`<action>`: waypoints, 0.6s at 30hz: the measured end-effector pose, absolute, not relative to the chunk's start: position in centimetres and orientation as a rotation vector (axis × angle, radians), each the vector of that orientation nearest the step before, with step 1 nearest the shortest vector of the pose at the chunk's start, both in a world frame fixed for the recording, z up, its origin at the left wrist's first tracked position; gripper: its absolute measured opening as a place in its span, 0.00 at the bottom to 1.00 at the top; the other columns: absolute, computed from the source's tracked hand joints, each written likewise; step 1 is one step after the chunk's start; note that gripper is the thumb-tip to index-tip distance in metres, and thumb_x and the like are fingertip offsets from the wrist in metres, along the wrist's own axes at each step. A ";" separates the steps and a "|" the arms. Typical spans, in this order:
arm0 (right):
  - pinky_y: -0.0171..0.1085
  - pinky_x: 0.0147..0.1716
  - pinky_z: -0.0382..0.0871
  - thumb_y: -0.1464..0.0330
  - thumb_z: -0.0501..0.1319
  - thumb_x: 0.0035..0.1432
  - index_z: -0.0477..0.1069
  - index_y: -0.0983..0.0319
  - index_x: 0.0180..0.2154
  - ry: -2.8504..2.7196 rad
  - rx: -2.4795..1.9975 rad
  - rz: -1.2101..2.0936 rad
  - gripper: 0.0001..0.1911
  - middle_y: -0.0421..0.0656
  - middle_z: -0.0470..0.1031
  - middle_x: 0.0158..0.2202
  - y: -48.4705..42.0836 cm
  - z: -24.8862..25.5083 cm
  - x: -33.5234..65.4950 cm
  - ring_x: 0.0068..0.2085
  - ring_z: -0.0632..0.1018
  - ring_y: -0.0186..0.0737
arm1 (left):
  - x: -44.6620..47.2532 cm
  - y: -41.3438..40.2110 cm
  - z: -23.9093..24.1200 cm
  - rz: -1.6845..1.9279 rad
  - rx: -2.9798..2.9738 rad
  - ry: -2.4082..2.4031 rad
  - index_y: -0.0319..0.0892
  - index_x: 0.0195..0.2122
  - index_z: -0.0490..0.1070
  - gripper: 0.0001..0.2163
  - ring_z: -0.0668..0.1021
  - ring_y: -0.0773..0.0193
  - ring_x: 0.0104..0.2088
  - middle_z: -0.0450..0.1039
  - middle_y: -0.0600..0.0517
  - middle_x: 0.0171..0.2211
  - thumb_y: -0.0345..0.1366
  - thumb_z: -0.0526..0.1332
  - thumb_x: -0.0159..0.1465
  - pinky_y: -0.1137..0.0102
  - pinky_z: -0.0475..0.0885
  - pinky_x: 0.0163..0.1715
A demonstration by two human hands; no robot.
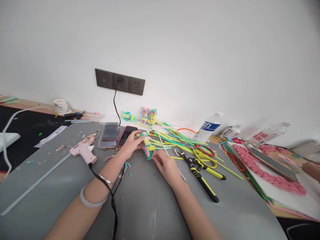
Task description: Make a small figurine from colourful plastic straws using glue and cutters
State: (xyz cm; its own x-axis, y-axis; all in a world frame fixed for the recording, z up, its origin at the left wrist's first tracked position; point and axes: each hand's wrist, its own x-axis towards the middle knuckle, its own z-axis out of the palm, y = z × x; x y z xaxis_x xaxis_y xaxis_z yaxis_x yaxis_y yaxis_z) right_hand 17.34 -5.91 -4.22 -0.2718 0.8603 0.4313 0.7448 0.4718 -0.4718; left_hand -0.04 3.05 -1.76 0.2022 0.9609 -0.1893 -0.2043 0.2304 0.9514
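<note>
Between my two hands stands a small pipe-cleaner figure (148, 144) in yellow, teal and pink, with bobbles at its top. My left hand (133, 143) grips its upper part from the left, thumb and fingers closed round it. At its lower right edge, the fingertips of my right hand (162, 163) are pinched against the teal and pink base. Just behind lies a heap of yellow, green and teal pipe cleaners (175, 135). Right of my right hand are black and yellow pliers (200, 176) and yellow-handled scissors (206, 160).
A pink glue gun (83, 151) lies left, its black cord running under my left arm. Two phones, one a black phone (127, 133), rest behind my left hand. Finished-looking figures (149, 115) stand by the wall. A water bottle (208, 128) stands right; another person's hand (311, 170) shows far right.
</note>
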 end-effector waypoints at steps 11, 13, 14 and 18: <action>0.33 0.31 0.61 0.73 0.54 0.67 0.69 0.59 0.37 -2.069 -1.325 0.261 0.07 0.41 0.71 0.33 -5.8 -4.3 17.4 0.29 0.70 0.37 | -0.1 3.0 -1.6 1.034 0.959 0.993 0.40 0.49 0.67 0.15 0.78 0.65 0.30 0.72 0.52 0.31 0.31 0.66 0.62 0.70 0.78 0.26; 0.33 0.30 0.60 0.73 0.54 0.66 0.69 0.59 0.37 -2.057 -1.318 0.282 0.07 0.40 0.69 0.32 -5.8 -4.3 17.3 0.29 0.69 0.36 | -0.1 3.0 -1.7 1.033 0.963 0.986 0.40 0.49 0.67 0.16 0.78 0.64 0.31 0.72 0.52 0.31 0.31 0.67 0.61 0.70 0.78 0.27; 0.33 0.30 0.60 0.72 0.55 0.66 0.70 0.59 0.37 -2.043 -1.309 0.297 0.07 0.40 0.68 0.30 -5.8 -4.3 17.4 0.28 0.68 0.36 | -0.1 3.0 -1.7 1.033 0.968 0.981 0.40 0.49 0.67 0.17 0.78 0.64 0.31 0.72 0.52 0.31 0.32 0.68 0.61 0.70 0.78 0.27; 0.33 0.25 0.55 0.68 0.57 0.64 0.72 0.60 0.34 -1.840 -1.262 0.402 0.07 0.35 0.56 0.23 -5.8 -4.3 17.6 0.24 0.61 0.34 | -0.2 3.1 -1.9 1.041 0.983 0.951 0.41 0.50 0.67 0.20 0.79 0.63 0.32 0.73 0.52 0.30 0.35 0.70 0.59 0.70 0.77 0.28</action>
